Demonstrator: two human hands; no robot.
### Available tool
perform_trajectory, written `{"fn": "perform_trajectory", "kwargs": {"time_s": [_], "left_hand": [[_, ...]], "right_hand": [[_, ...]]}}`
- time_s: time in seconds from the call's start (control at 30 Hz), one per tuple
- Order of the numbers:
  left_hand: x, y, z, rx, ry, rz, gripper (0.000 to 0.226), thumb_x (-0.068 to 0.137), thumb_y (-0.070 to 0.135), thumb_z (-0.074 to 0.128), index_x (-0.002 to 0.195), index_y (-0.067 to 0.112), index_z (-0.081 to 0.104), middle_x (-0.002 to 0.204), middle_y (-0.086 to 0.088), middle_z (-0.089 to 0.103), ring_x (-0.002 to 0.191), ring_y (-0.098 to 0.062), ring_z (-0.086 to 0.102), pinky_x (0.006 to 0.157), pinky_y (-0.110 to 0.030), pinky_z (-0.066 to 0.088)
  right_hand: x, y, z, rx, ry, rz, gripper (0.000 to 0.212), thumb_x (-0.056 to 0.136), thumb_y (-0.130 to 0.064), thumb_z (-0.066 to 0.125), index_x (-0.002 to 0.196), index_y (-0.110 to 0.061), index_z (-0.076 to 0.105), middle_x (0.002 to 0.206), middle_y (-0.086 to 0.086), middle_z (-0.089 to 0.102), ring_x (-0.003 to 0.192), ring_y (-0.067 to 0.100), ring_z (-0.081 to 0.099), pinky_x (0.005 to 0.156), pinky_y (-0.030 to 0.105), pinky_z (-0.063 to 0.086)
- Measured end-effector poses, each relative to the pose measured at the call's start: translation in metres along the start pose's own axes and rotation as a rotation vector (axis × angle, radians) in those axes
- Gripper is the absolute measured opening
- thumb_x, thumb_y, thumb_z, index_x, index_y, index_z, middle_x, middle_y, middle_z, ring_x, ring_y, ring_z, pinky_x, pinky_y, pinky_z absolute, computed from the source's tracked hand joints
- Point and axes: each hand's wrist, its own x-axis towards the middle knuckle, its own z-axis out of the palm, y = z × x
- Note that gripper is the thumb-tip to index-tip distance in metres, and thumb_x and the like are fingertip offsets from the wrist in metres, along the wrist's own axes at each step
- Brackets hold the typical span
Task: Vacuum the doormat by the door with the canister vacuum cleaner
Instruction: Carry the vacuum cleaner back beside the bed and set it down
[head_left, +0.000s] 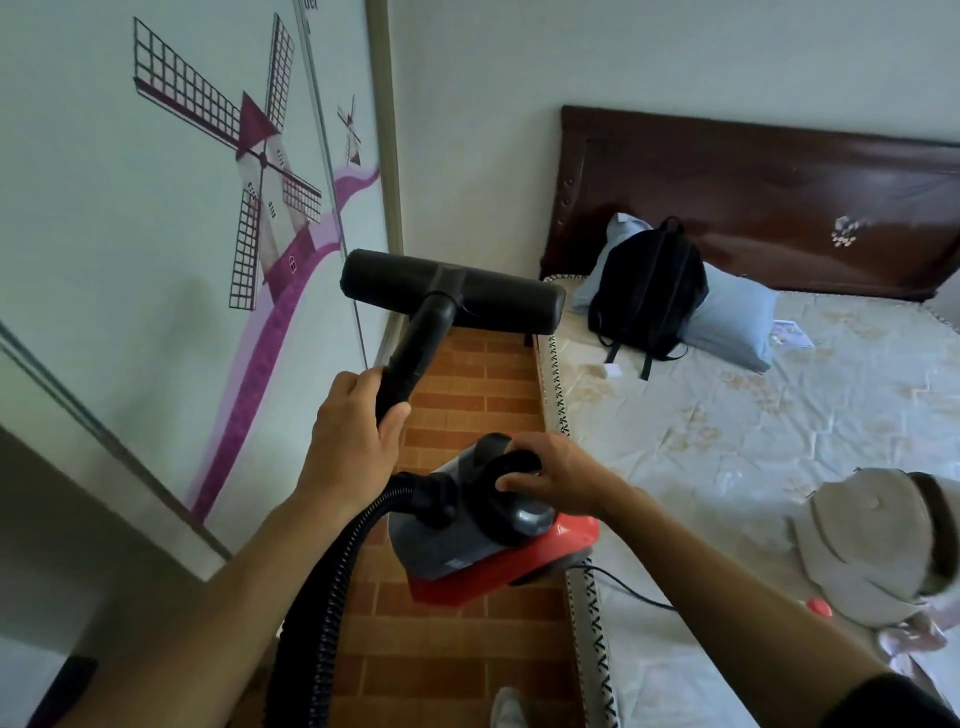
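A red and grey canister vacuum (498, 558) hangs above the brick-patterned floor (467, 649), between the wardrobe and the bed. My right hand (550, 475) grips its black carry handle (506, 470) on top. My left hand (350, 441) grips the black wand (415, 353). The wide black floor nozzle (452, 291) at the wand's end is raised off the floor, pointing away from me. A ribbed black hose (322, 597) curves from the canister down to the lower left. No doormat is in view.
A sliding wardrobe door with a purple windmill picture (208, 208) stands close on the left. On the right is a bed (727, 441) with a dark headboard, a black backpack (647, 291), a blue pillow and a beige cap (872, 545). The power cord (628, 587) trails over the bed edge.
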Motion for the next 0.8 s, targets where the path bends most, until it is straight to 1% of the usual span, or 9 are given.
{"fn": "perform_trajectory", "kwargs": {"time_s": [0.07, 0.17, 0.23, 0.37, 0.47, 0.57, 0.67, 0.73, 0.8], "left_hand": [[0.019, 0.001, 0.010, -0.006, -0.020, -0.001, 0.036, 0.095, 0.025, 0.055, 0.127, 0.012, 0.050, 0.111, -0.007, 0.053, 0.094, -0.014, 0.054, 0.077, -0.021, 0.044], [0.053, 0.004, 0.032, 0.004, -0.053, 0.000, 0.034, 0.095, 0.026, 0.055, 0.126, 0.012, 0.050, 0.113, -0.006, 0.053, 0.096, -0.013, 0.053, 0.079, -0.022, 0.044], [0.078, 0.006, 0.050, 0.015, -0.073, -0.018, 0.034, 0.095, 0.026, 0.055, 0.125, 0.012, 0.050, 0.113, -0.006, 0.054, 0.096, -0.013, 0.053, 0.080, -0.023, 0.045], [0.131, 0.009, 0.088, 0.034, -0.139, -0.068, 0.031, 0.095, 0.027, 0.054, 0.123, 0.012, 0.050, 0.109, -0.005, 0.053, 0.095, -0.016, 0.056, 0.076, -0.023, 0.044], [0.169, 0.008, 0.110, 0.037, -0.177, -0.078, 0.029, 0.096, 0.027, 0.053, 0.121, 0.013, 0.050, 0.107, -0.003, 0.052, 0.092, -0.016, 0.056, 0.072, -0.020, 0.043], [0.200, 0.002, 0.126, 0.029, -0.183, -0.089, 0.028, 0.096, 0.026, 0.054, 0.120, 0.013, 0.050, 0.108, -0.003, 0.054, 0.092, -0.017, 0.057, 0.074, -0.023, 0.045], [0.233, -0.009, 0.140, 0.010, -0.186, -0.087, 0.029, 0.096, 0.025, 0.054, 0.122, 0.013, 0.050, 0.108, -0.003, 0.056, 0.094, -0.017, 0.058, 0.077, -0.025, 0.046], [0.257, -0.019, 0.150, -0.004, -0.194, -0.085, 0.030, 0.096, 0.025, 0.054, 0.123, 0.013, 0.050, 0.106, -0.002, 0.057, 0.092, -0.016, 0.059, 0.074, -0.022, 0.046], [0.282, -0.032, 0.164, -0.020, -0.204, -0.086, 0.028, 0.096, 0.024, 0.054, 0.122, 0.014, 0.051, 0.103, 0.000, 0.058, 0.088, -0.013, 0.059, 0.069, -0.016, 0.044]], "right_hand": [[0.012, 0.016, -0.004, 0.032, 0.011, -0.002, 0.025, 0.084, -0.043, 0.068, 0.090, -0.020, 0.061, 0.077, -0.009, 0.060, 0.069, 0.008, 0.058, 0.064, 0.029, 0.051], [0.034, 0.046, -0.008, 0.070, 0.026, 0.015, 0.025, 0.083, -0.044, 0.069, 0.089, -0.021, 0.062, 0.074, -0.013, 0.057, 0.067, 0.002, 0.055, 0.060, 0.019, 0.043], [0.051, 0.071, -0.009, 0.101, 0.031, 0.046, 0.027, 0.083, -0.046, 0.070, 0.090, -0.021, 0.062, 0.074, -0.014, 0.056, 0.067, 0.001, 0.055, 0.060, 0.016, 0.041], [0.086, 0.119, -0.013, 0.141, 0.036, 0.097, 0.027, 0.079, -0.049, 0.070, 0.089, -0.025, 0.061, 0.076, -0.013, 0.060, 0.067, 0.005, 0.056, 0.063, 0.025, 0.046], [0.114, 0.147, -0.021, 0.154, 0.040, 0.104, 0.026, 0.078, -0.049, 0.070, 0.087, -0.027, 0.059, 0.080, -0.011, 0.060, 0.072, 0.009, 0.056, 0.065, 0.027, 0.047], [0.143, 0.164, -0.032, 0.140, 0.039, 0.097, 0.027, 0.078, -0.049, 0.070, 0.087, -0.025, 0.060, 0.081, -0.008, 0.061, 0.076, 0.011, 0.057, 0.068, 0.031, 0.050], [0.174, 0.177, -0.041, 0.148, 0.030, 0.111, 0.029, 0.078, -0.049, 0.070, 0.088, -0.023, 0.062, 0.082, -0.007, 0.062, 0.075, 0.011, 0.058, 0.068, 0.031, 0.051], [0.196, 0.186, -0.044, 0.156, 0.015, 0.124, 0.028, 0.078, -0.049, 0.070, 0.088, -0.023, 0.063, 0.082, -0.007, 0.063, 0.075, 0.010, 0.059, 0.067, 0.031, 0.052], [0.220, 0.196, -0.043, 0.154, 0.000, 0.139, 0.027, 0.079, -0.047, 0.071, 0.087, -0.023, 0.062, 0.081, -0.007, 0.062, 0.074, 0.010, 0.059, 0.066, 0.030, 0.051]]}}
